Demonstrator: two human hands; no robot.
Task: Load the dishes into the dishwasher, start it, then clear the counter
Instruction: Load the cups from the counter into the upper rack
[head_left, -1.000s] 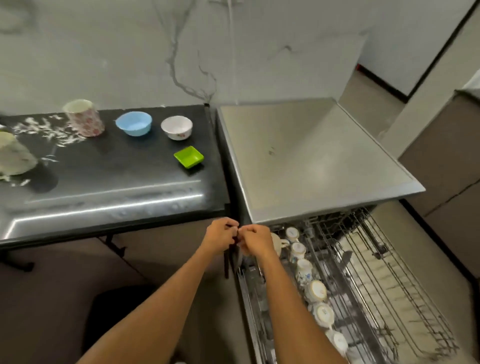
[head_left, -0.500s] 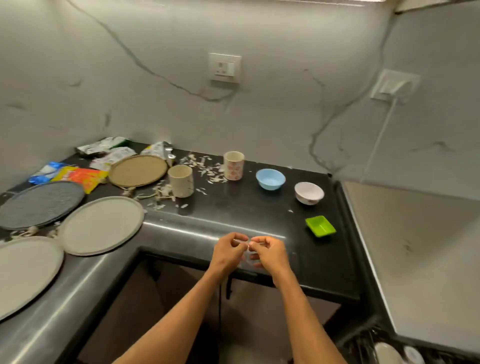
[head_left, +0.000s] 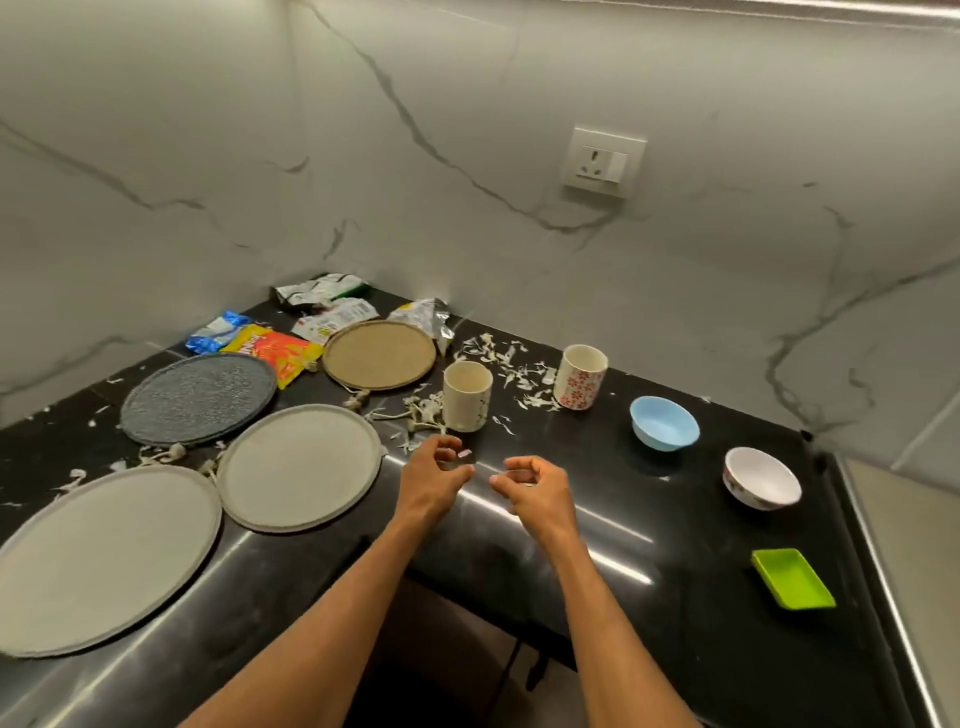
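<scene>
Holds left hand (head_left: 434, 480) and right hand (head_left: 535, 491) loosely curled, gripping nothing, apart over the black table (head_left: 649, 525) at frame centre, with cream cup (head_left: 466, 397) just above them, grey plate (head_left: 298, 467) at left, blue bowl (head_left: 664, 428) at right.

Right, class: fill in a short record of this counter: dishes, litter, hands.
plates: two grey plates, dark plate, tan plate, flat on the counter, left
cups: plain cup, floral cup, upright, apart
bowls: blue bowl, white bowl, right of the cups
dish: green dish, front right
litter: wrappers in the corner; white scraps round the cups
hands: left hand, right hand over the counter, fingers loosely curled, holding nothing visible
</scene>
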